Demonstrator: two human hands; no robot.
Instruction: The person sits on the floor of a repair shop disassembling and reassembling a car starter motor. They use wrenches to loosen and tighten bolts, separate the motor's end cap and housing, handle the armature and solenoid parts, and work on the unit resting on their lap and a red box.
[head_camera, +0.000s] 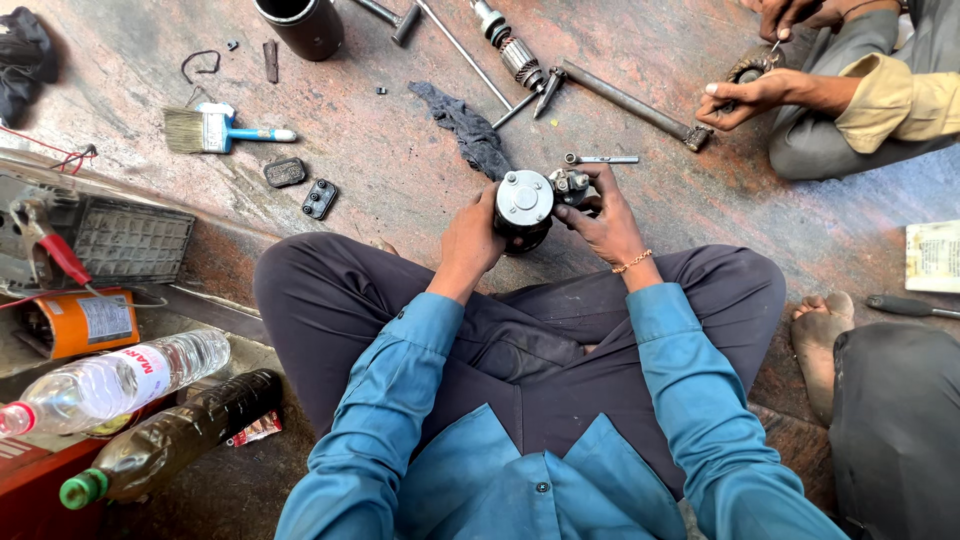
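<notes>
Motor (524, 205) sits over my lap, left hand (470, 238) and right hand (605, 222) both clamped round it, and I reckon one slack grip drops it onto the floor (400, 170).

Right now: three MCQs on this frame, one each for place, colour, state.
1. Where does the paintbrush lie?
A. on the floor, upper left
B. in the person's lap
C. on the bottles

2. What colour are the person's sleeves?
A. red
B. blue
C. white

3. How is the small motor held?
A. lying untouched on the floor
B. in the left hand alone
C. between both hands

Answers:
1 A: it rests on the floor, left of the grey rag.
2 B: both sleeves are blue.
3 C: the left hand and right hand both grip it.
</notes>
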